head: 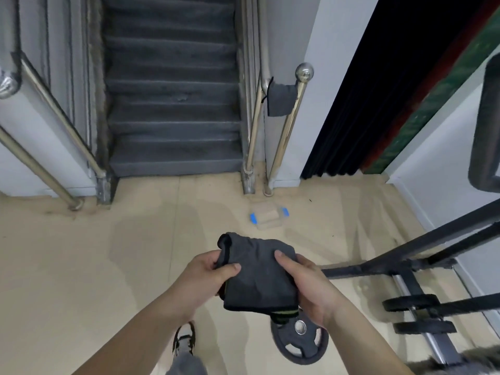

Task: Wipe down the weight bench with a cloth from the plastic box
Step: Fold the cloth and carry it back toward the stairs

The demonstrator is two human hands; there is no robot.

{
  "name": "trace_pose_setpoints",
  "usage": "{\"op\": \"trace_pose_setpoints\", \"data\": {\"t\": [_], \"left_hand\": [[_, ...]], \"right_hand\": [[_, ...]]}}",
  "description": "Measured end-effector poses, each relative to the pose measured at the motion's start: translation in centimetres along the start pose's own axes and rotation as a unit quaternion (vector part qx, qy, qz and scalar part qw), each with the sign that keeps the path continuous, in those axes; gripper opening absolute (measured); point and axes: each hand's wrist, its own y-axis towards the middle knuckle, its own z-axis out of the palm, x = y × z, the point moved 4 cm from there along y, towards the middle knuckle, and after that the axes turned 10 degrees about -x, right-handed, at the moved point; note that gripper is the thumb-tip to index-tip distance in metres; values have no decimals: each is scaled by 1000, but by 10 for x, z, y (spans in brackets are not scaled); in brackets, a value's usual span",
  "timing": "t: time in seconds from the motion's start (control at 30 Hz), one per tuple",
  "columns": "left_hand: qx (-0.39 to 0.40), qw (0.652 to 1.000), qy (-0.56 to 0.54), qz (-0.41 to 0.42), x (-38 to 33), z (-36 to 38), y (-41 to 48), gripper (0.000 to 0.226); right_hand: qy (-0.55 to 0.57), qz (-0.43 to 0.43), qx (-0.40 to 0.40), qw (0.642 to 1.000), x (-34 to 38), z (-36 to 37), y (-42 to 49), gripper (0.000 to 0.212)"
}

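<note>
Beige flooring [81,253] is spread below a grey carpeted staircase [173,104]. The left hand [208,274] is curled round the left edge of a folded grey cloth [259,277], whose right edge is pinched by the right hand [305,288]. The plastic box [268,217] is seen on the floor just ahead. The weight bench [422,263] is judged to lie rightward, nearer the right hand.
</note>
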Motion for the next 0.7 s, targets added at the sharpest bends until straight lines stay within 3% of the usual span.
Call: {"op": "trace_pose_setpoints", "data": {"t": [0.17, 0.43, 0.7], "left_hand": [[26, 1000, -4, -12, -65, -21, 115, 12], [80, 994, 27, -62, -136, 10, 260, 23], [27, 992, 7, -121, -137, 84, 416, 24]], "right_hand": [[-5, 17, -36, 999, 62, 40, 79, 33], [-35, 26, -76, 996, 154, 36, 193, 38], [-76, 50, -151, 984, 182, -10, 362, 31]]}}
